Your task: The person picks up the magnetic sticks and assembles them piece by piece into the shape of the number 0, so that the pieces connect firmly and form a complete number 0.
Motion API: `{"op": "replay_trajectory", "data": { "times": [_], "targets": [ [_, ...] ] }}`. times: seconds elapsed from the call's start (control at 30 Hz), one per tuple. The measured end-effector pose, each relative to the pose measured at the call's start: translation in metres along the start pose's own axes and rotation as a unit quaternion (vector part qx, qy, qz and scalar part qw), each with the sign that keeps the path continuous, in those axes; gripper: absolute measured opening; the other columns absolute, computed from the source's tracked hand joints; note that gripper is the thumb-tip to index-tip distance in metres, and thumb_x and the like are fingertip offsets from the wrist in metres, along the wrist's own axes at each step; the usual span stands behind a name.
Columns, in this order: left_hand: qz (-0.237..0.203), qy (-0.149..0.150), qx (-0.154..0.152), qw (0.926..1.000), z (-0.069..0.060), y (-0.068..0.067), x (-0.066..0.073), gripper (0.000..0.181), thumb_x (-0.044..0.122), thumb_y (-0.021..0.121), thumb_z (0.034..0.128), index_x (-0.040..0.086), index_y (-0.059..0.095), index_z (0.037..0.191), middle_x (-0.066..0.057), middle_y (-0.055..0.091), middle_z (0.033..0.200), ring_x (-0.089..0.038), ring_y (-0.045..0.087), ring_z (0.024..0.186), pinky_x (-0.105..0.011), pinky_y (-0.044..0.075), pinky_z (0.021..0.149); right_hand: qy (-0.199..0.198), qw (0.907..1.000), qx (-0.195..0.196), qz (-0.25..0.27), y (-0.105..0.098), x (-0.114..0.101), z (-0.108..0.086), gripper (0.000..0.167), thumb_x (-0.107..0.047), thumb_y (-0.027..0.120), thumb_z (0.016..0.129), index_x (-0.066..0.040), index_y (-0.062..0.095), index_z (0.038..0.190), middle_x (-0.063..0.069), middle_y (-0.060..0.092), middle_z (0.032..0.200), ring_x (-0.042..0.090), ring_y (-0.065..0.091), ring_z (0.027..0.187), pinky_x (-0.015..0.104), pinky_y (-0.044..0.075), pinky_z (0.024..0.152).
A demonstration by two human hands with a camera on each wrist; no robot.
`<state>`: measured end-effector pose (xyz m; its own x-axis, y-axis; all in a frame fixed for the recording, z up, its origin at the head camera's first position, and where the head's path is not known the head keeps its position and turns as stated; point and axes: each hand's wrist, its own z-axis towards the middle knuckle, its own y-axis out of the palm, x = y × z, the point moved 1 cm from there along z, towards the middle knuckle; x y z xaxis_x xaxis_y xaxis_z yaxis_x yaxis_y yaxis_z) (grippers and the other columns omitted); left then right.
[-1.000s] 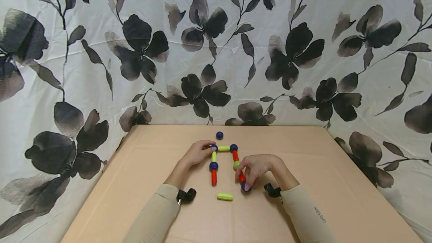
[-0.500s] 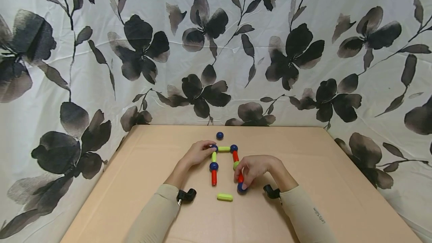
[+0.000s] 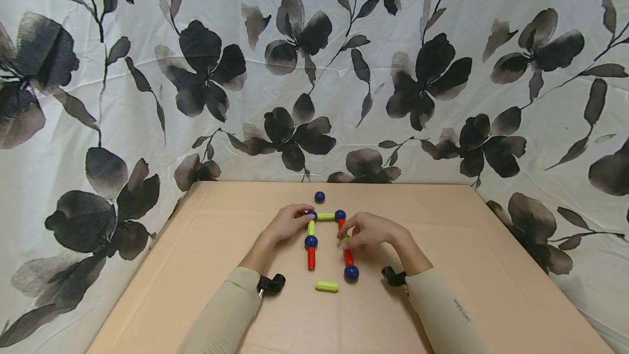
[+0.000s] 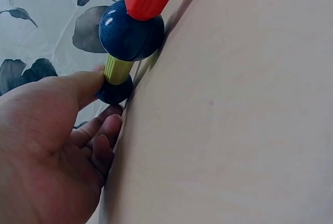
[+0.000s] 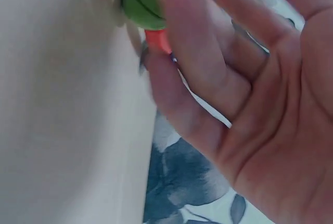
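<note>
My left hand (image 3: 287, 223) pinches a blue ball (image 4: 114, 92) at the far left corner of a ball-and-rod building set shape. From that ball a yellow-green rod (image 3: 312, 228), another blue ball (image 3: 311, 242) and a red rod (image 3: 312, 258) run toward me. A second yellow-green rod (image 3: 326, 216) links it to a blue corner ball (image 3: 340, 215). My right hand (image 3: 375, 229) has its fingertips around the green ball (image 5: 143, 8) in the right-hand chain, partly hiding it. Below it come a red rod (image 3: 349, 257) and a blue end ball (image 3: 351, 273).
A loose blue ball (image 3: 320, 196) lies beyond the shape. Nearer me lies a loose yellow-green rod (image 3: 326, 287). All rests on a light tan table (image 3: 236, 201), with a floral cloth (image 3: 354, 124) hanging behind it.
My right hand has let go of the blue end ball and moved up to the green ball. That chain's near end has shifted slightly left. The left hand stays put.
</note>
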<state>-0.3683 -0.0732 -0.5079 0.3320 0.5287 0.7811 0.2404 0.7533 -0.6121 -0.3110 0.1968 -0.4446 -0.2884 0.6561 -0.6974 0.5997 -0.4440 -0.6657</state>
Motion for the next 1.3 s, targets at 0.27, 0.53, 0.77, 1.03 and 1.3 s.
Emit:
{"op": "replay_trajectory", "data": {
  "times": [0.27,0.53,0.77,1.03,1.3],
  "targets": [
    [-0.004,-0.001,-0.002,1.0,0.0,-0.001,0.0,0.035,0.032,0.067,0.1026,0.015,0.071,0.133,-0.005,0.071,0.121,-0.022,0.062,0.11,-0.047,0.049,0.103,-0.022,0.9803,0.195,-0.018,-0.006,0.012,0.022,0.033,-0.024,0.072,0.099,-0.009,0.071,0.129,0.002,0.067,0.097,0.023,0.058,0.089,0.036,0.049,0.079],
    [-0.005,-0.002,-0.004,1.0,0.0,-0.002,0.002,0.035,0.032,0.066,0.1033,0.015,0.07,0.134,-0.004,0.071,0.119,-0.022,0.061,0.108,-0.046,0.049,0.101,-0.014,0.9592,0.282,0.009,-0.01,0.016,0.056,0.033,-0.018,0.066,0.103,-0.009,0.066,0.135,0.009,0.068,0.122,0.024,0.058,0.104,0.036,0.052,0.086],
    [0.0,0.002,-0.004,1.0,0.001,-0.002,0.002,0.035,0.032,0.066,0.1037,0.015,0.07,0.134,-0.004,0.071,0.118,-0.022,0.061,0.107,-0.046,0.049,0.101,-0.007,0.947,0.318,-0.044,-0.016,0.008,0.082,0.037,-0.015,0.067,0.103,-0.012,0.064,0.14,0.013,0.063,0.139,0.03,0.062,0.115,0.043,0.057,0.092],
    [-0.002,0.007,-0.004,1.0,-0.001,-0.003,0.003,0.036,0.031,0.065,0.1042,0.012,0.069,0.135,-0.005,0.071,0.121,-0.023,0.062,0.109,-0.048,0.049,0.102,0.006,0.9527,0.295,-0.072,-0.017,0.008,0.103,0.04,-0.013,0.065,0.102,-0.011,0.062,0.142,0.013,0.06,0.145,0.035,0.061,0.125,0.05,0.054,0.101],
    [-0.002,0.013,0.003,0.9999,-0.001,-0.001,0.002,0.035,0.029,0.065,0.1039,0.011,0.07,0.134,-0.005,0.072,0.12,-0.023,0.063,0.109,-0.048,0.049,0.102,0.013,0.9603,0.266,-0.083,-0.015,0.01,0.115,0.042,-0.011,0.062,0.103,-0.009,0.059,0.145,0.014,0.059,0.147,0.036,0.059,0.13,0.052,0.051,0.106]
  ]
}}
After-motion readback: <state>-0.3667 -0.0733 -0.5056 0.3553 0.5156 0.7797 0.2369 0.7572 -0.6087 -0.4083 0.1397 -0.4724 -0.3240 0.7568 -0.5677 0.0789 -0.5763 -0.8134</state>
